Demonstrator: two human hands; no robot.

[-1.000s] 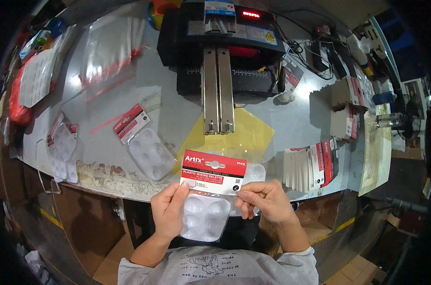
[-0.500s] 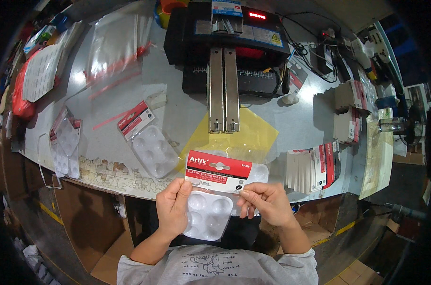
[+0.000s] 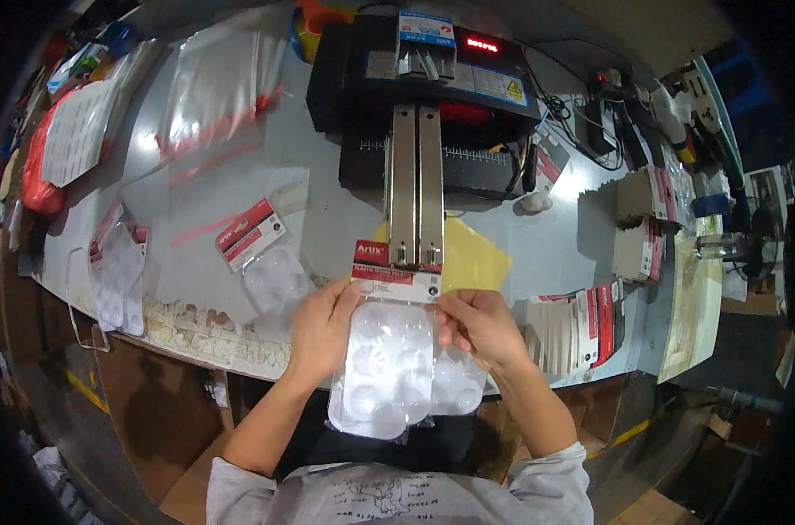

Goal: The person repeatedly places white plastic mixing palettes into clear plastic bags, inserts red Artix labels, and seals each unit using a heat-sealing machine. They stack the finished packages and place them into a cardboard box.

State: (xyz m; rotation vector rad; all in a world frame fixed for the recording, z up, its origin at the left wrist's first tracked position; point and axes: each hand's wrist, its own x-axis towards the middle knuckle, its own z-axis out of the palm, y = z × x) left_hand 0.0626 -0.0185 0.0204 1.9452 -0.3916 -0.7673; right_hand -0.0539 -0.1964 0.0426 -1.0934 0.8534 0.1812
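Note:
A red and white header card (image 3: 396,287) sits on a clear bag, its upper part under the front ends of two long metal arms (image 3: 415,184). Pinched at the card's left end is my left hand (image 3: 321,332), with the thumb on top. My right hand (image 3: 483,325) grips the right end with curled fingers. Below the card hangs a white plastic paint palette (image 3: 387,367) inside the bag, over the table's near edge. Partly hidden behind it is another white palette (image 3: 460,382). The metal arms belong to a black stapling machine (image 3: 341,79) with a red lit display.
A bagged palette with its card (image 3: 253,236) lies to the left, more bagged palettes (image 3: 117,271) farther left. Stacked header cards (image 3: 581,328) stand at right. Clear bags (image 3: 222,79) lie back left; a yellow sheet (image 3: 476,254) lies beneath the arms.
Both hands have moved forward with the bagged palette, and the card has gone under the ends of the metal arms. The palette behind shows more below the table edge.

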